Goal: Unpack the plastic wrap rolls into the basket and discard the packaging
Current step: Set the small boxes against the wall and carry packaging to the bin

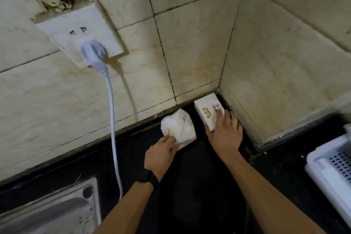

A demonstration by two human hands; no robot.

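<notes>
A white basket (326, 150) sits at the right edge of the head view. Only a part of it shows, and its bottom has rows of little slots. The two packs of wrap are not in it. They lie on the black counter (199, 176), far back in the corner where two tiled walls (190, 43) meet. One is a white box (206, 109) with green and red print. It is pushed right into the corner, close to both walls. The other is a soft white pack (178, 129), crinkly and a bit puffed up, just to the left of the box and near the back wall. The tiles are cream with dark lines between them and look dirty. On the left wall there is a white socket (79, 30) with a white plug (93, 51) in it, and a white cord (113, 119) hangs down to the counter. A steel sink (57, 211) shows in the bottom left corner. Both bare arms reach forward. The left hand (159, 156) has a black band (147, 176) on its wrist and a ring (162, 139) on one finger. Its fingers are bent and pinch the near edge of the soft white pack. The right hand (226, 135) lies over the near end of the white box, thumb on the left side and fingers spread over the top and right side, clamped on it.
</notes>
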